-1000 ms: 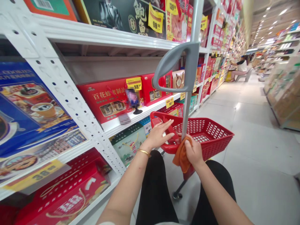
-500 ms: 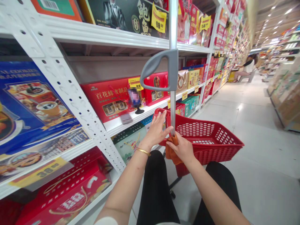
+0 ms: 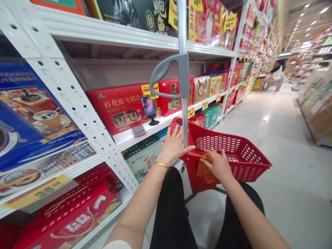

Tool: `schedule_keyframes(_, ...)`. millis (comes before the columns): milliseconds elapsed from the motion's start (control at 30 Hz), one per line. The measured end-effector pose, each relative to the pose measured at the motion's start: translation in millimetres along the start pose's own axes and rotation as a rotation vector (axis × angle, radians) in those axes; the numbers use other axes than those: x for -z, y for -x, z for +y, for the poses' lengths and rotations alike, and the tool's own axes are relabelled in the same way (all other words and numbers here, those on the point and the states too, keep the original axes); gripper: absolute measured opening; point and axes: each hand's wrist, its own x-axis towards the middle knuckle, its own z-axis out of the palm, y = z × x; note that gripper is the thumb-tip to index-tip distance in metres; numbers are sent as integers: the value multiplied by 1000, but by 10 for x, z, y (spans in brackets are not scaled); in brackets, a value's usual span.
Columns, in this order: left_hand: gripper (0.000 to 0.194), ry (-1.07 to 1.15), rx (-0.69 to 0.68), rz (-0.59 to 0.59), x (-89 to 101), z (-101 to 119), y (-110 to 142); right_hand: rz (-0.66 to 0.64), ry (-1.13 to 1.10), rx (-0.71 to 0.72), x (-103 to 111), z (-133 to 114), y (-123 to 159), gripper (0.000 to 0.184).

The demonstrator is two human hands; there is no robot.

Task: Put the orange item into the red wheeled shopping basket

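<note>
My left hand point(image 3: 174, 144) lies with its fingers spread on the near left corner of a red shopping basket point(image 3: 249, 170), beside the upright metal pole point(image 3: 183, 45). The pole carries a grey loop handle point(image 3: 183, 76) higher up. An orange-brown cloth point(image 3: 206, 172) is gripped in my right hand point(image 3: 220, 166) and touches the basket's near rim. Its thumb and fingers pinch the cloth's upper part, while some fingertips reach over the rim. The basket tilts away to the right, between and beyond my knees.
White shelves point(image 3: 116, 38) with boxed goods run along the left. A small figure on a black stand point(image 3: 154, 122) stands on the middle shelf, near a red gift box point(image 3: 103, 110). Down the aisle a person point(image 3: 276, 72) sits on a stool. More shelving stands at right.
My right hand has moved the cloth from the pole's foot rightward to the basket's near side. My left hand stays on the basket corner. The pole appears slightly farther left.
</note>
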Motion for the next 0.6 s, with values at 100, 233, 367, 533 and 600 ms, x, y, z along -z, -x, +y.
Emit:
schedule_keyframes(100, 94, -24, -26, 3, 8, 36, 6, -32, 45, -40, 50, 98, 18, 48)
schedule_keyframes(233, 89, -11, -27, 9, -9, 3, -6, -62, -49, 14, 27, -295, -222, 64)
schedule_keyframes(367, 86, 36, -19, 11, -45, -160, -21, -131, -42, -8, 4, -509, -393, 72)
schedule_keyframes(533, 83, 66, -21, 14, -55, -361, -21, -258, 147, -53, 70, 120, -133, 57)
schedule_keyframes(600, 83, 68, -25, 12, -58, -391, -24, -263, 202, -107, 111, 434, 11, 57)
